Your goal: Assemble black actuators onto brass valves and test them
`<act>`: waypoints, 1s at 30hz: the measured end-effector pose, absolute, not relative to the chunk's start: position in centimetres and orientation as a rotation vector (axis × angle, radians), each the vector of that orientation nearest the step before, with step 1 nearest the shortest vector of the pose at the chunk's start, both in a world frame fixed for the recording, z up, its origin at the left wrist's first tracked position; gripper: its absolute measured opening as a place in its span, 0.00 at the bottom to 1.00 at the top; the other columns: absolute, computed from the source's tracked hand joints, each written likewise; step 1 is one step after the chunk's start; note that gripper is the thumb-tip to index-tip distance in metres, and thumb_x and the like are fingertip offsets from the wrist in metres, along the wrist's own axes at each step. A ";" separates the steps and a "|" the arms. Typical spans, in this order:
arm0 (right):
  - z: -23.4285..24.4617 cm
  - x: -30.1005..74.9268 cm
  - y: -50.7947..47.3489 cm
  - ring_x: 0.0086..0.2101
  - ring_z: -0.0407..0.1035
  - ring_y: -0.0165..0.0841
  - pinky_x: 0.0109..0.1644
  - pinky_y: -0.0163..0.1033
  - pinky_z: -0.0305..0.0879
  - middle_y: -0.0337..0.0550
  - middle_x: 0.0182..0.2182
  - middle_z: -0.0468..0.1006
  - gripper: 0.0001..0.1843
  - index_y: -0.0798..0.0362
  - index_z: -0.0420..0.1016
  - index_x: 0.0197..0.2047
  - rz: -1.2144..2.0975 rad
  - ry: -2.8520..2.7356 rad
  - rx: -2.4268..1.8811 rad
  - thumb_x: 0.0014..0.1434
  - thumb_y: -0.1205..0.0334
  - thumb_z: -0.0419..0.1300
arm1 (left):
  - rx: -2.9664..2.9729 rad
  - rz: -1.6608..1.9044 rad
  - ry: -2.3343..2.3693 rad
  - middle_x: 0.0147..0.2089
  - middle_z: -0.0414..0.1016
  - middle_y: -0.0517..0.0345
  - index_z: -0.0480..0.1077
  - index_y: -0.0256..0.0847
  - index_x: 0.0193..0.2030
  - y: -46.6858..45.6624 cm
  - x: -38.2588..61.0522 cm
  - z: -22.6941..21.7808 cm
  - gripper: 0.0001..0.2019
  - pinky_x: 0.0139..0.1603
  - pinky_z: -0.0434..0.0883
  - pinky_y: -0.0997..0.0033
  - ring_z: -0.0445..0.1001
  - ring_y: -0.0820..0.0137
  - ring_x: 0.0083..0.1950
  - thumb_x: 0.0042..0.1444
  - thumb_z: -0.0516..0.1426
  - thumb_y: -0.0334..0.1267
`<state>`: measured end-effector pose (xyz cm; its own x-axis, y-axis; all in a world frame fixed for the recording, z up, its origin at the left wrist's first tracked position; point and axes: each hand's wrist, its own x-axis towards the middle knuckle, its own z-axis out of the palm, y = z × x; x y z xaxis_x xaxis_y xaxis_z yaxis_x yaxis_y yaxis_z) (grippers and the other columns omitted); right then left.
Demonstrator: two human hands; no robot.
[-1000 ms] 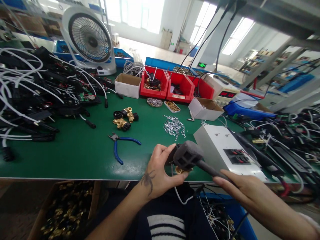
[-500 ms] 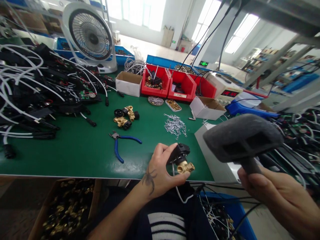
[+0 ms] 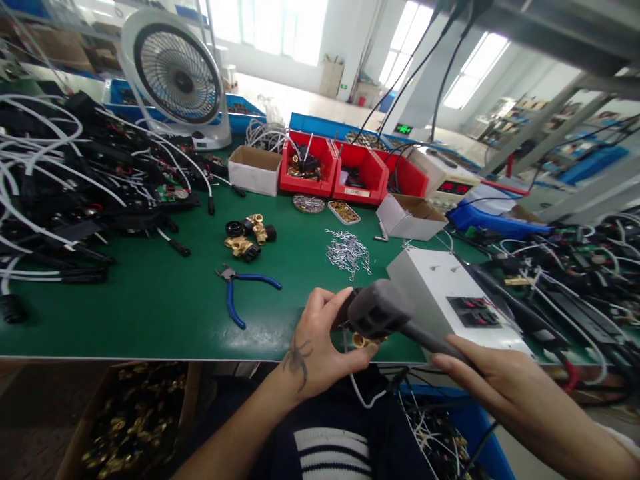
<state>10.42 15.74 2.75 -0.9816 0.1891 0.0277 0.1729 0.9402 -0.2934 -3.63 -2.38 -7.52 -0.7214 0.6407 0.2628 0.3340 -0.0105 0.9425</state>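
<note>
My left hand (image 3: 320, 340) is closed around a valve with a black housing and a brass body (image 3: 359, 341), held near the front edge of the green table. A white cable hangs down from it. In my right hand (image 3: 480, 367) is the handle of a dark grey rubber mallet (image 3: 383, 310). The mallet head is over the valve and hides most of its black housing; whether they touch I cannot tell. Blue-handled cutting pliers (image 3: 240, 283) lie to the left, below several brass fittings (image 3: 250, 237). Beyond my hands is a pile of small metal clips (image 3: 349, 253).
Red bins (image 3: 307, 167), a white carton (image 3: 255, 170) and small dishes of parts (image 3: 344, 212) line the back. A grey metal box (image 3: 430, 267) with switches stands at right. Heaped black assemblies with white cables (image 3: 75, 173) cover the left side, near a fan (image 3: 175, 73).
The mallet has come down and left from above the grey box to over the valve. My left hand keeps its hold on the valve. The view has shifted slightly.
</note>
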 end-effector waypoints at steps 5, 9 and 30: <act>2.7 10.7 15.8 0.15 0.67 0.33 0.18 0.37 0.58 0.40 0.15 0.72 0.31 0.50 0.72 0.26 0.539 -2.980 -0.319 0.66 0.36 0.45 | 1.036 1.805 2.017 0.48 0.64 0.52 0.65 0.43 0.62 -2.2 -3.7 -7.6 0.35 0.54 0.73 0.52 0.69 0.60 0.51 0.46 0.67 0.40; 1.6 10.2 15.3 0.18 0.68 0.34 0.22 0.37 0.61 0.40 0.17 0.73 0.31 0.50 0.69 0.25 0.663 -3.090 -0.449 0.65 0.33 0.46 | 0.986 1.842 2.035 0.49 0.64 0.52 0.63 0.45 0.62 -2.2 -3.2 -7.8 0.34 0.53 0.74 0.54 0.70 0.61 0.51 0.47 0.67 0.40; -0.1 5.5 12.8 0.44 0.77 0.39 0.48 0.44 0.74 0.50 0.47 0.79 0.34 0.49 0.53 0.70 1.927 -2.454 -0.260 0.66 0.45 0.54 | 1.509 1.892 2.554 0.53 0.69 0.49 0.61 0.43 0.52 -4.6 -1.1 -3.5 0.26 0.57 0.71 0.54 0.69 0.59 0.55 0.50 0.66 0.40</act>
